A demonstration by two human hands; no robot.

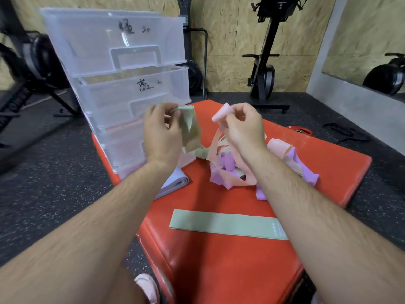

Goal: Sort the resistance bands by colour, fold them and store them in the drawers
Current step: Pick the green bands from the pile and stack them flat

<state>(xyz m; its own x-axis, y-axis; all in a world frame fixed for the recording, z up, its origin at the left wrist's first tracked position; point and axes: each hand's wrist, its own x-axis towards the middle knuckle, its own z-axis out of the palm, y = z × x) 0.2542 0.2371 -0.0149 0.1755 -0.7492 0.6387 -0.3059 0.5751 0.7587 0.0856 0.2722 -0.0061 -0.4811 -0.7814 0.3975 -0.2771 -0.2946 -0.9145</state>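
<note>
The green band [189, 132] hangs from my left hand [161, 130]. The fingers [175, 119] of that hand pinch its top corner, and the rest drops down just to the right of the hand. Its low end reaches the edge of the pile [225, 170].

The pink band [221, 114] is in my right hand [243, 128]. Those fingers [238, 113] are curled round its top end, which pokes out to the left of them. The rest of it runs down under the hand into the pile. The two held bands are near each other but do not touch up top.

The pile is a tangle of pink and purple bands, with some green in it. It lies on the red mat [219, 270], below and between my hands. More pink and purple bands [291, 159] trail off to the right of it.

A flat green band [228, 224] lies stretched out on the mat, closer to me. A folded pale band [173, 185] sits by my left arm.

The clear drawers [122, 69] stand on the left end of the mat, behind my left hand. Dark writing is on the top two fronts.

The mat rests on a dark speckled floor [54, 183]. Black gym machines [265, 62] stand by the wood wall.
</note>
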